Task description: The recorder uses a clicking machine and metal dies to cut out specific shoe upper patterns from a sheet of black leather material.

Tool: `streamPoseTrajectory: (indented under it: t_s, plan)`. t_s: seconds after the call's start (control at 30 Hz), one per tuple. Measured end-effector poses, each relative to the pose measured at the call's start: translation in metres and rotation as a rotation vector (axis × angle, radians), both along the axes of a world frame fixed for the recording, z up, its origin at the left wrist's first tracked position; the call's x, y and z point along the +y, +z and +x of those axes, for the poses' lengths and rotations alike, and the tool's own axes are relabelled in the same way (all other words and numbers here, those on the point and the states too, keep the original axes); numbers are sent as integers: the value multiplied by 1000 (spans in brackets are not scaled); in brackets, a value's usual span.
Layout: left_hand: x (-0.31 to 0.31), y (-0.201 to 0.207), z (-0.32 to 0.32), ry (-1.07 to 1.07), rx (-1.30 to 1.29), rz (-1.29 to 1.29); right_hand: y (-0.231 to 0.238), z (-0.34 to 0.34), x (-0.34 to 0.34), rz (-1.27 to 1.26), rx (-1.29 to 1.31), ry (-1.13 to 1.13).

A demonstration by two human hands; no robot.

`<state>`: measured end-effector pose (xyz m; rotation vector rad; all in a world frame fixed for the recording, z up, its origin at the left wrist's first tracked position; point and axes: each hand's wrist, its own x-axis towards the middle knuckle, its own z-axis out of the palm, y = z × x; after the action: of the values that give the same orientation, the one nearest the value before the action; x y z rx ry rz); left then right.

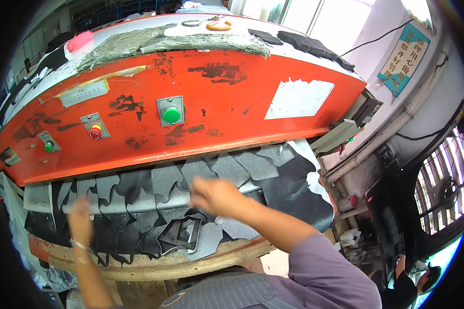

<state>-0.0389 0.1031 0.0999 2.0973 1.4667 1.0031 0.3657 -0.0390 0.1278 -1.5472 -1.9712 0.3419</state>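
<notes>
My right hand [214, 196] is curled closed above the middle of the sheet pieces; whether anything is in its fingers is hidden. My left hand [81, 222] hovers over the left part of the pieces, its fingers smeared by motion. Beneath both hands lie black, grey-backed sheet pieces [134, 185] with wavy cut edges, overlapping in rows. A metal cutting die [179, 235], an open frame with crossbars, rests near the front edge, below my right hand and apart from it. To the right spreads a larger glossy black sheet [299, 193].
A red machine beam [227, 110] spans the far side, bearing green buttons [171, 115] and a red knob [95, 132]. On its top lie grey cloth [134, 46], orange-handled scissors [219, 26] and stacked black pieces [309, 44]. A worn wooden edge [154, 268] runs in front. Another person [404, 286] is at far right.
</notes>
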Motion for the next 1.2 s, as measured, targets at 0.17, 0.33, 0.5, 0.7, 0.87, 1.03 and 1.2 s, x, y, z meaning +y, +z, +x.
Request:
streamPoseTrajectory:
  t_s: [0.17, 0.33, 0.5, 0.7, 0.87, 1.03, 1.2]
  plan:
    - [-199, -38, 72, -344, 92, -311, -55, 0, -136, -469, -136, 255]
    - [-229, -66, 97, -294, 163, 25, -86, -14, -171, -303, -303, 1]
    - [-221, -64, 108, -270, 150, -10, -86, -3, -163, -289, -278, -37]
    - [-193, -47, 92, -199, 108, -370, -34, 89, -74, -736, 46, 111]
    - [-98, -44, 82, 105, 268, 106, -67, 209, 48, -2, -433, -463]
    - [-80, -75, 99, 287, 635, -186, -81, 252, 77, -71, -569, -405]
    - [-100, -86, 92, 252, 647, -151, -66, 285, 105, -118, -121, -355]
